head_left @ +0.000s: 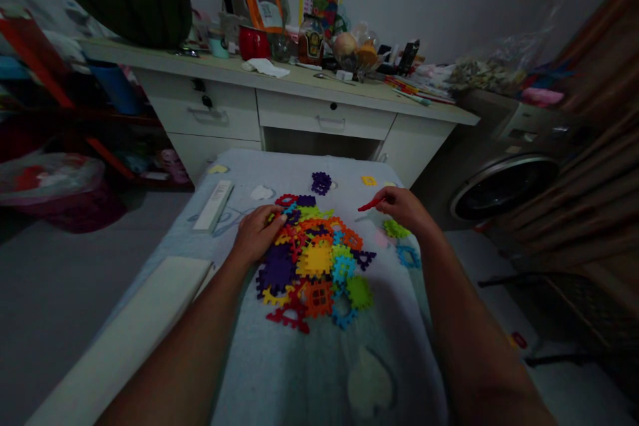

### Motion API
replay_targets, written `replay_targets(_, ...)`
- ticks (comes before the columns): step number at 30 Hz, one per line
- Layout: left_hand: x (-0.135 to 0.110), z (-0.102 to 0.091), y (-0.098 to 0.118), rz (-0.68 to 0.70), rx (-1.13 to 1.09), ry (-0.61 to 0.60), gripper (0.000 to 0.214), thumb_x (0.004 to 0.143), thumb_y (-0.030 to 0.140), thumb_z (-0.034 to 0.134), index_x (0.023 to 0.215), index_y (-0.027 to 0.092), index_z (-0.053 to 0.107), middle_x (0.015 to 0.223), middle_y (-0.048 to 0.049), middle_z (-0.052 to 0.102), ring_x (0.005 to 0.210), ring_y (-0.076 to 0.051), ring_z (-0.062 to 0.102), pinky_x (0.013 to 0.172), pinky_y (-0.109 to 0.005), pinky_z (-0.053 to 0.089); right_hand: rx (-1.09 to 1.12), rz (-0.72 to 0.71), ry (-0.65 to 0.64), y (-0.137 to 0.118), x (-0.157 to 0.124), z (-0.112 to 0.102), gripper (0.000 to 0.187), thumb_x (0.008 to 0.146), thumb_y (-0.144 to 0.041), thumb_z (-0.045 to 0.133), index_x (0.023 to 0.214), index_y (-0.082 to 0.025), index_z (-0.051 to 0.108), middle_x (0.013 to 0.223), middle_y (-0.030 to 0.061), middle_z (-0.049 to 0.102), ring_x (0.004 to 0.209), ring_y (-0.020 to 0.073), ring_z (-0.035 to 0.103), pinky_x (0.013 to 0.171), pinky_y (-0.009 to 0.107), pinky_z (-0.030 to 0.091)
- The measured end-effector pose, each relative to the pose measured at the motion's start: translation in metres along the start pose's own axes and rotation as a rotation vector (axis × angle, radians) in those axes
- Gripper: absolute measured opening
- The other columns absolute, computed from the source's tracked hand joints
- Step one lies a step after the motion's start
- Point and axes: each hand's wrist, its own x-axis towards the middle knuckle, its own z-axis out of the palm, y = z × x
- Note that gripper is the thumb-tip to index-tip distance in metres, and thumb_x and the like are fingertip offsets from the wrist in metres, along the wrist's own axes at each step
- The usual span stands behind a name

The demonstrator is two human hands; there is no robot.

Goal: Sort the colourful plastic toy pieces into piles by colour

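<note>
Toothed plastic pieces (314,259) lay in a loose, many-coloured heap in the middle of the bench (309,373), which was covered with a pale blue cloth, as the head view showed. The left hand (259,233) rested at the left upper edge of the heap, its fingers bent over some pieces; whether it gripped any of them could not be told. The right hand (402,205), well apart from the heap, pinched a slim red piece (369,205) between thumb and fingers, holding it over the cloth with its tip pointing left.

Near the bottom of the heap sat an orange window piece (318,298), with a red triangular piece (292,314) to its left and a green square piece (359,291) to its right. A dark purple square piece (278,271) lay below the left hand. Beyond the heap stood a small cluster of dark purple pieces (321,183), and farther right was a small yellow piece (369,180). A green piece (396,229) lay just below the right hand, and a blue piece (408,256) lay near the cloth's right edge. A white box (213,206) lay at the left.

Behind the bench, a drawer cabinet (324,116) carried a red pot (253,43) and a dark jar (310,40); a washing machine (504,166) stood at its right.
</note>
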Motion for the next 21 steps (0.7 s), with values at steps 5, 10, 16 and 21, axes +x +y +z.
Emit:
replay_targets(5, 0.001, 0.001, -0.002, -0.014, 0.004, -0.009, 0.040, 0.085, 0.052, 0.050, 0.107, 0.024, 0.068, 0.115, -0.0059, 0.068, 0.110, -0.025, 0.061, 0.098, -0.039, 0.046, -0.169, 0.052, 0.046, 0.018, -0.076, -0.019, 0.015, 0.077, -0.028, 0.058, 0.085, -0.019, 0.068, 0.067, 0.0007, 0.062, 0.060, 0.0142, 0.054, 0.057, 0.026, 0.038)
replay_targets(10, 0.002, 0.002, -0.004, -0.037, 0.008, -0.010, 0.043, 0.084, 0.053, 0.050, 0.108, 0.023, 0.067, 0.118, -0.0063, 0.067, 0.110, -0.026, 0.061, 0.098, -0.039, 0.046, -0.232, 0.095, 0.182, 0.038, -0.155, -0.013, 0.016, 0.081, -0.028, 0.054, 0.088, -0.019, 0.064, 0.081, 0.0048, 0.065, 0.067, 0.0171, 0.058, 0.065, 0.030, 0.045)
replay_targets(16, 0.002, 0.000, -0.002, -0.050, 0.011, -0.019, 0.045, 0.083, 0.055, 0.049, 0.108, 0.023, 0.068, 0.119, -0.0068, 0.067, 0.110, -0.026, 0.061, 0.098, -0.038, 0.045, -0.334, 0.109, 0.110, 0.044, -0.205, 0.004, 0.022, 0.073, -0.014, 0.049, 0.090, -0.021, 0.061, 0.100, 0.0099, 0.062, 0.095, 0.0237, 0.059, 0.088, 0.037, 0.047)
replay_targets(21, 0.002, 0.001, -0.003, -0.061, -0.002, -0.029, 0.044, 0.082, 0.055, 0.050, 0.109, 0.024, 0.067, 0.120, -0.0062, 0.067, 0.111, -0.025, 0.060, 0.099, -0.037, 0.045, -0.403, 0.131, 0.062, 0.039, -0.206, 0.015, 0.023, 0.074, -0.019, 0.056, 0.097, -0.020, 0.059, 0.105, 0.0115, 0.061, 0.099, 0.0257, 0.056, 0.091, 0.039, 0.044)
